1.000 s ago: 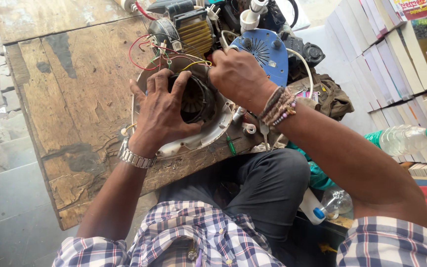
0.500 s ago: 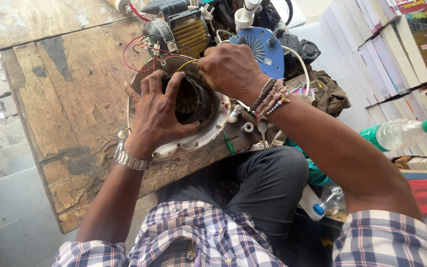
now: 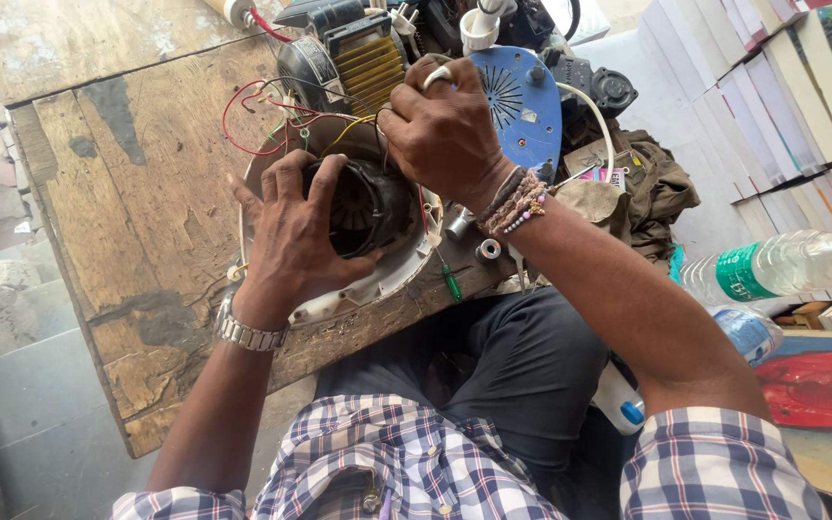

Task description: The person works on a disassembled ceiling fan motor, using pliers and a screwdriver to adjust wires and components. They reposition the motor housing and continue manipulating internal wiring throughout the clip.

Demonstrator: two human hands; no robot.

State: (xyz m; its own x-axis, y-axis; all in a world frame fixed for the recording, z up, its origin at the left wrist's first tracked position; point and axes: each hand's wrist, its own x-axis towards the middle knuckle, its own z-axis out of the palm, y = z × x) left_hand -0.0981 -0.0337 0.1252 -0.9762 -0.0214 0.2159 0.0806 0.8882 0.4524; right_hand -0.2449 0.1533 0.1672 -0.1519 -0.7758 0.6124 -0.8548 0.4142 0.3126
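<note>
The black motor [image 3: 363, 207] sits in a white round housing [image 3: 392, 274] near the wooden table's [image 3: 127, 221] front edge, with bare wood open toward 9 o'clock and clutter crowding 12 to 3. The left hand [image 3: 291, 241] is clamped on the motor. The right hand [image 3: 440, 125], fingers closed at the wires [image 3: 262, 106], has lifted toward 12 since earlier.

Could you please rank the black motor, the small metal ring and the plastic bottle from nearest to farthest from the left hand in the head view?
1. Black motor: gripped by the left hand.
2. Metal ring: on the wooden table, right of the motor.
3. Plastic bottle: far right.
</note>
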